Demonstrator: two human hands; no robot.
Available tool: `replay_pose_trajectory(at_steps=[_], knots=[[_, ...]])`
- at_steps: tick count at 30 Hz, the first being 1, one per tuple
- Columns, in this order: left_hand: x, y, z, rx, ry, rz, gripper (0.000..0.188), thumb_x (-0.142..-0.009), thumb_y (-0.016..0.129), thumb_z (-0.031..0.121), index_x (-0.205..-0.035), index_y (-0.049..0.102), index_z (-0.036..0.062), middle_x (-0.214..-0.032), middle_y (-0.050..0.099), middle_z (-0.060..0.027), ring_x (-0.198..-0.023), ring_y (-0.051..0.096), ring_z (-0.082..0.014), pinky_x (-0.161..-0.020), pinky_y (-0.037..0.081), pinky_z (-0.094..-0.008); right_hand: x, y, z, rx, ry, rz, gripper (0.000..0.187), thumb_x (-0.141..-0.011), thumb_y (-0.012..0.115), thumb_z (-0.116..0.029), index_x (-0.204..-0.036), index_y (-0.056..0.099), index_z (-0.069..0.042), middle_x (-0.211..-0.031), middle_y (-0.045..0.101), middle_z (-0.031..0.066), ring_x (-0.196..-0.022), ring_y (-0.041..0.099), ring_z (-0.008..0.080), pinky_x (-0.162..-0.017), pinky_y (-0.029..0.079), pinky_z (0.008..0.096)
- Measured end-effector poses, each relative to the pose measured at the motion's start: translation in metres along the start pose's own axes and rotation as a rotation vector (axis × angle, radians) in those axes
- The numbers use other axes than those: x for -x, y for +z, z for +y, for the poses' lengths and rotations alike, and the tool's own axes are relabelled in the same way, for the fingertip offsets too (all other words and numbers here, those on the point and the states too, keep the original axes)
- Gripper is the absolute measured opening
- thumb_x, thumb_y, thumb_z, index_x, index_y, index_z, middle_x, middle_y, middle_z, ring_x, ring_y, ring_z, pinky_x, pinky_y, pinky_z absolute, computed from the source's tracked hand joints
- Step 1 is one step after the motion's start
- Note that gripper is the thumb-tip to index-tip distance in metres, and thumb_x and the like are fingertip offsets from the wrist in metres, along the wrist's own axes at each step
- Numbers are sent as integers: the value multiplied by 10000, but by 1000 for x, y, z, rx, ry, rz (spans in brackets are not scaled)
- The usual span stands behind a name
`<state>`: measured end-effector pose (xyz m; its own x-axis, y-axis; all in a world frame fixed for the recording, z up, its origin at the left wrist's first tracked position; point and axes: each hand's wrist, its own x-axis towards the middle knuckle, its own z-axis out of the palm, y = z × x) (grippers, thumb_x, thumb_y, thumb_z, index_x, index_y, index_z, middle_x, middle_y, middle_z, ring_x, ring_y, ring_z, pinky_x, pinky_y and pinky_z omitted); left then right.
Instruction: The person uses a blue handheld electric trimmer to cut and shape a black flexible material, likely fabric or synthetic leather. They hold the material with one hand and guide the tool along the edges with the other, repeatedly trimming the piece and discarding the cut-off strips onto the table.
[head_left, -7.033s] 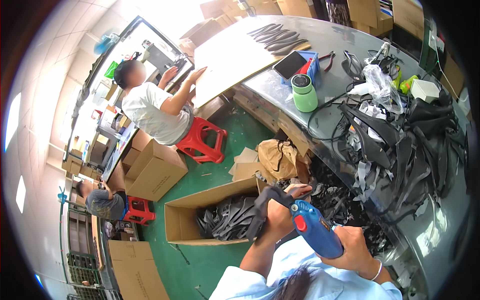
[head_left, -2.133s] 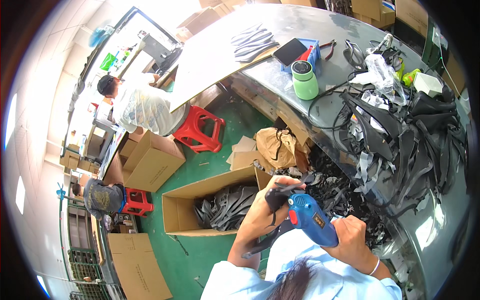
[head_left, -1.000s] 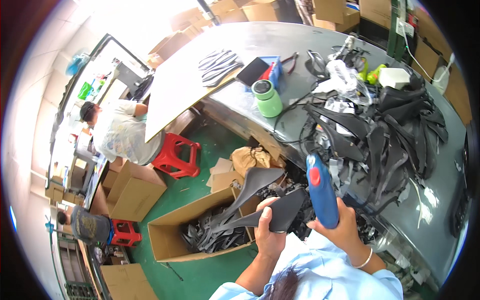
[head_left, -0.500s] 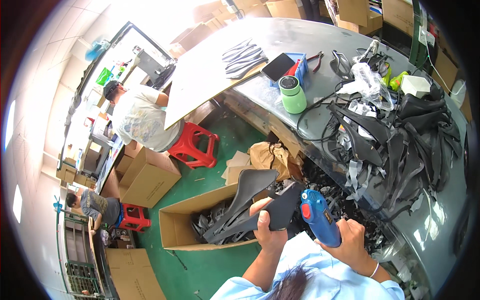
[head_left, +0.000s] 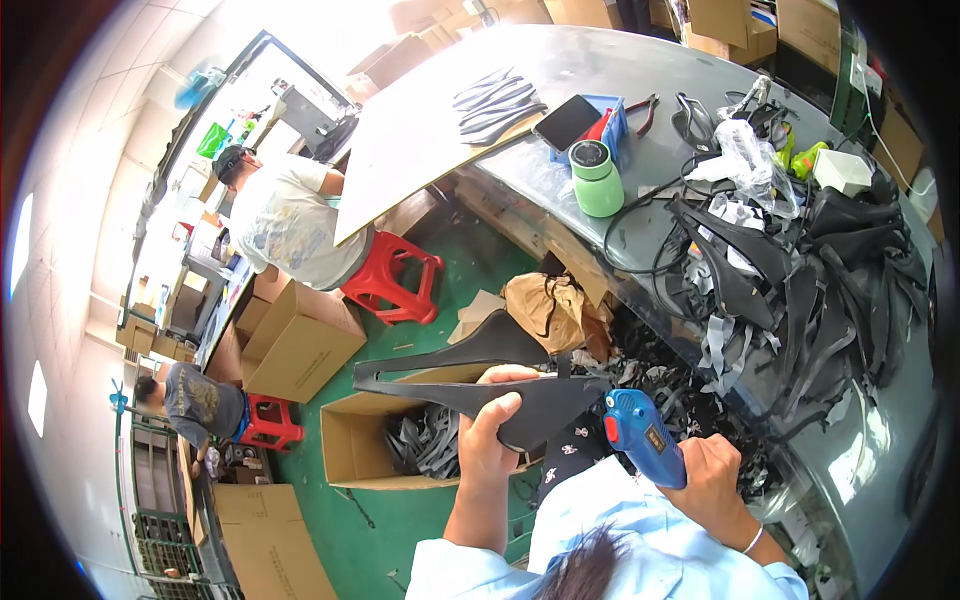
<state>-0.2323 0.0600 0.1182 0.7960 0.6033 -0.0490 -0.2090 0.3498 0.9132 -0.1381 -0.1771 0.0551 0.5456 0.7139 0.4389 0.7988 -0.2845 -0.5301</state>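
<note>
Left hand [head_left: 484, 440]: thumb on the near face, fingers behind, pinched closed on the black forked piece [head_left: 545, 412] by its lower wing
Right hand [head_left: 710, 475]: wrapped round the blue power tool [head_left: 648, 440]
Forked piece: I see it above the open carton [head_left: 345, 445]
Handling: I judge it light, bendy; I'd grip the broad wing, as the slim arms may flop
Long axis: roughly left-right; joined narrow end left, broad wings right, lower tip by the tool's head, contact unclear

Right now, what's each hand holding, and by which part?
Left hand: black piece, by its nearer broad flap. Right hand: blue tool, by its lower end.
</note>
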Motion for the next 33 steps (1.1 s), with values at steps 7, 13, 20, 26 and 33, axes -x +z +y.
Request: replay_pose_trajectory(at_steps=[7,13,20,26,33], knots=[[-4,-4,12,17,-62,-115,358,-767,573,134,-1046,551,-90,-1021,631,-219,-936,633,-235,-822,509,-316,0,1,-1,-2,-1,-19,327,-616,758,-183,-716,481,-41,-594,506,75,-518,531,254,-545,393,362],[-3,-1,12,-102,-117,-198,301,-790,548,72,-1054,562,-72,-1055,634,-199,-971,618,-207,-862,482,-302,0,2,-3,-20,-18,-31,319,-617,757,-179,-704,478,-53,-588,504,73,-506,525,257,-537,397,358],[0,-12,-16,-317,-73,30,219,-829,591,86,-1018,583,-25,-950,630,-73,-866,587,-127,-783,469,-264,-3,12,-9,-85,-26,-3,310,-612,752,-173,-700,478,-58,-584,505,76,-513,525,268,-542,400,369],[-6,-134,-69,-71,-126,610,272,-874,600,181,-1100,529,49,-978,615,-56,-848,612,-181,-741,496,-368,3,7,6,15,123,-17,307,-573,742,-121,-714,479,-51,-609,498,101,-538,485,310,-531,376,410],[22,-303,-175,305,-3,1040,266,-878,630,269,-1072,526,120,-934,595,-39,-800,594,-209,-644,534,-347,11,19,8,-11,185,-72,317,-578,734,-112,-715,454,-55,-580,484,107,-541,490,320,-528,365,417]])
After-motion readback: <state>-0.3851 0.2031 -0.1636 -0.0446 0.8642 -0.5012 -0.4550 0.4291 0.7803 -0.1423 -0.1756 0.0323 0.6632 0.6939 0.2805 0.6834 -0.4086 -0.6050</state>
